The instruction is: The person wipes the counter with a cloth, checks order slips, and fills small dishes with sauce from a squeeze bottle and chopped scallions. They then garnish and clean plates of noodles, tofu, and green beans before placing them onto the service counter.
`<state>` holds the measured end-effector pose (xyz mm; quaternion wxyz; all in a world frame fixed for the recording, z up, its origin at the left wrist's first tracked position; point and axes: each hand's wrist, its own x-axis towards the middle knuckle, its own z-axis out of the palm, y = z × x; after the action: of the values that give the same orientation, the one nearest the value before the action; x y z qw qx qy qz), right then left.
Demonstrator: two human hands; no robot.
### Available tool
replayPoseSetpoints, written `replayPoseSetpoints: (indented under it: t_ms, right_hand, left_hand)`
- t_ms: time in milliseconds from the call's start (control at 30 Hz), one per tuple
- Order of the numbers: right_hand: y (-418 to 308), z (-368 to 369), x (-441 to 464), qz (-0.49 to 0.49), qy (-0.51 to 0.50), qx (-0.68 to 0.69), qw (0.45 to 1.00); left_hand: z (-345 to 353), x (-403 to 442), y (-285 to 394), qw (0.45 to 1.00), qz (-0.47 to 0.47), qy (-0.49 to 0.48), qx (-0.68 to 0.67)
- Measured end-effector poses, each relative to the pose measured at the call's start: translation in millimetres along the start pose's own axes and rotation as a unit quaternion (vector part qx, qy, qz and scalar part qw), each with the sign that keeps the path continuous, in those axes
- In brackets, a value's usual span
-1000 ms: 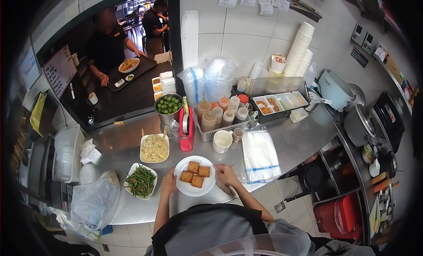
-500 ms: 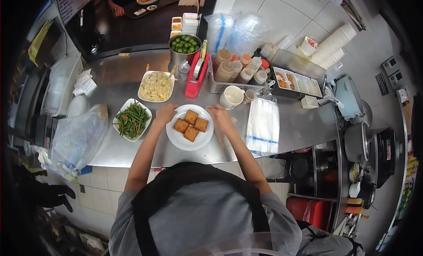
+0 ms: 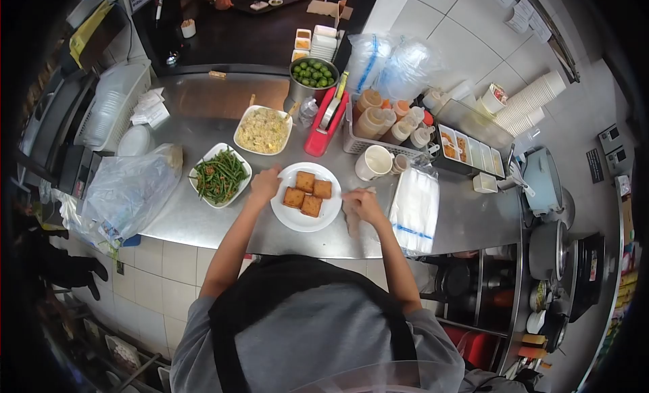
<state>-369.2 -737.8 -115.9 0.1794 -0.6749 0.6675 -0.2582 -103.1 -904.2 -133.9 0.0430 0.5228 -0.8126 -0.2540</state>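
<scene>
A round white plate (image 3: 284, 214) lies on the steel counter, bearing several square browned pieces (image 3: 311, 205) that look like fried tofu. At its left rim is my left hand (image 3: 264, 186), fingers bent in and closed on the edge. My right hand (image 3: 364, 205) pinches at the opposite rim, fingertips together; the exact contact is small to see. Beyond my left hand stand a square white bowl of green beans (image 3: 220, 175) and another of fried rice (image 3: 263, 130). A white paper cup (image 3: 374, 163) stands beyond my right hand.
A red tape dispenser (image 3: 326, 123), a pot of green limes (image 3: 314, 73) and a basket of sauce bottles (image 3: 389, 119) line the counter's back. Plastic bags (image 3: 414, 207) lie right; a large clear bag (image 3: 132, 190) sits left. Across the pass-through, another person's hand (image 3: 222, 2) shows.
The view has shifted and tilted. The plate has turned slightly counterclockwise on the counter. My right hand has come down along the rim towards me, and my left hand a little too.
</scene>
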Motion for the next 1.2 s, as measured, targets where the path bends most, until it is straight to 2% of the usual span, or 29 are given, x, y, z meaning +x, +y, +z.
replayPoseSetpoints:
  t_ms: [67, 167, 267, 333, 367, 467, 667, 767, 867, 967, 1067, 1167, 1200]
  right_hand:
    - [2, -15, -26, -0.004, -0.053, 0.002, 0.999]
    - [-25, -12, -27, 0.049, 0.053, -0.015, 0.997]
    - [-39, 13, -7, -0.043, 0.101, -0.114, 0.987]
    - [-45, 22, -9, -0.047, 0.1, -0.199, 0.974]
    - [-46, 24, -12, -0.049, 0.099, -0.24, 0.964]
    - [-50, 19, -30, -0.062, 0.005, -0.229, 0.971]
    - [-48, 24, -22, -0.078, -0.005, -0.211, 0.974]
    - [-40, 7, -27, -0.063, -0.063, -0.054, 0.995]
    - [-52, 8, -23, -0.039, 0.011, -0.09, 0.995]
    - [-53, 20, -35, -0.055, 0.0, -0.093, 0.994]
    - [-43, 13, -32, -0.015, -0.025, -0.028, 0.999]
    - [-48, 16, -24, -0.031, 0.024, -0.107, 0.994]
    - [-48, 17, -27, -0.02, -0.008, -0.082, 0.996]
  left_hand:
    - [12, -16, -4, 1.0, 0.002, -0.007, 0.018]
    - [-1, -30, 1, 0.998, 0.014, -0.03, 0.054]
    - [-5, -20, 3, 0.999, 0.024, -0.017, 0.033]
    - [1, -16, 0, 0.999, 0.034, -0.013, 0.0]
    - [3, -14, -2, 0.999, 0.011, -0.037, -0.022]
    - [-6, -17, 4, 0.993, -0.036, -0.085, -0.07]
    - [-18, -23, 11, 0.989, -0.044, -0.099, -0.101]
    - [-14, -21, 8, 0.99, -0.037, -0.089, -0.104]
    - [-12, -23, 8, 0.989, -0.033, -0.08, -0.121]
    - [-5, -21, 2, 0.986, -0.033, -0.068, -0.152]
    - [-10, -27, 6, 0.977, -0.056, -0.084, -0.187]
    - [-5, -28, 4, 0.977, -0.052, -0.067, -0.195]
    - [0, -27, 0, 0.98, -0.041, -0.051, -0.19]
